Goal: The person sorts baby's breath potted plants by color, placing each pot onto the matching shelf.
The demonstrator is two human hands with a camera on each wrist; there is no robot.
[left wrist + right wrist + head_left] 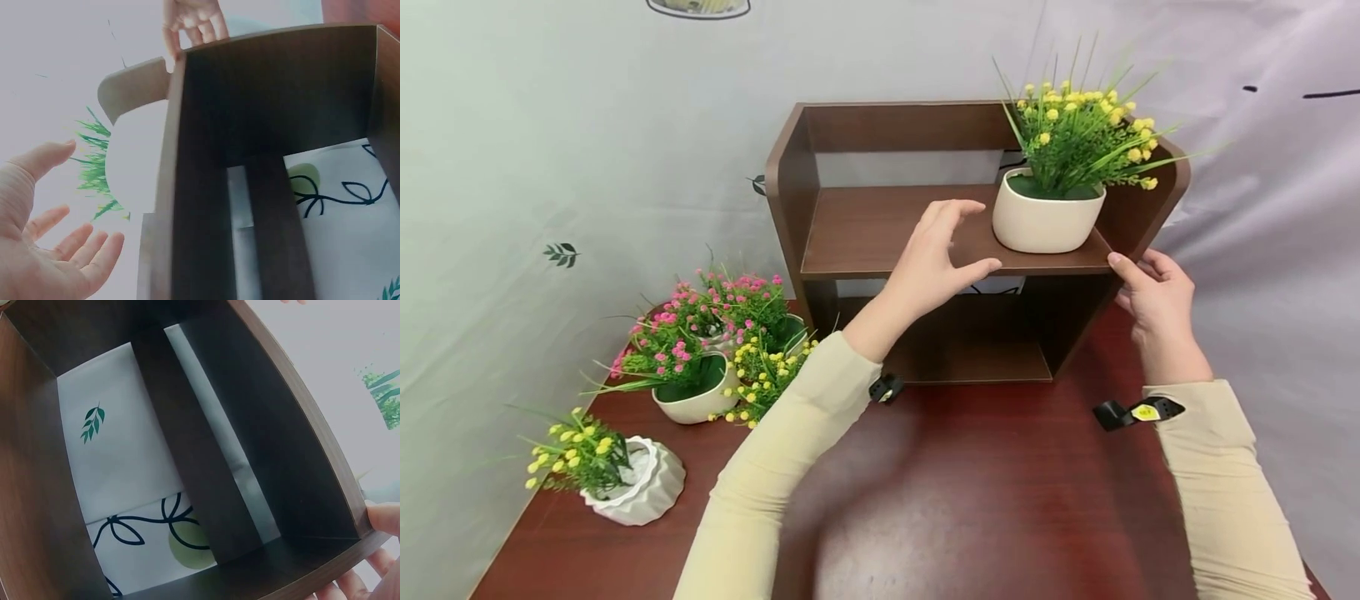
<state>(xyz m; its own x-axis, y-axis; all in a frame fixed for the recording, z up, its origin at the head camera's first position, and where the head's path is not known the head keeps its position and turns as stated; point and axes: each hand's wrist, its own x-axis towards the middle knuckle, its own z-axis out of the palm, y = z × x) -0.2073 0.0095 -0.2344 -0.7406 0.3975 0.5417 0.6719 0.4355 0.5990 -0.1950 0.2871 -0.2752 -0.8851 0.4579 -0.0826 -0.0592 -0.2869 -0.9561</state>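
Note:
On the upper board of a dark brown two-tier wooden shelf (880, 229), toward its right end, stands a cream oval pot (1047, 218) of artificial yellow flowers and green grass (1075, 137). Just left of that pot, my left hand (925, 258) is held with thumb and fingers spread apart, touching nothing. The left wrist view also shows this hand (56, 237) empty beside the shelf. My right hand (1157, 300) grips the shelf's right side panel at the upper board's front corner, thumb in front. Its fingers (350, 584) wrap around the panel's outer side in the right wrist view.
Left of the shelf, on the red-brown table (985, 500), are pink-flowered pots (696, 392), a yellow-flowered plant (767, 375) partly behind my left sleeve, and a white ribbed pot (643, 487) leaning over. Pale cloth (587, 108) hangs behind.

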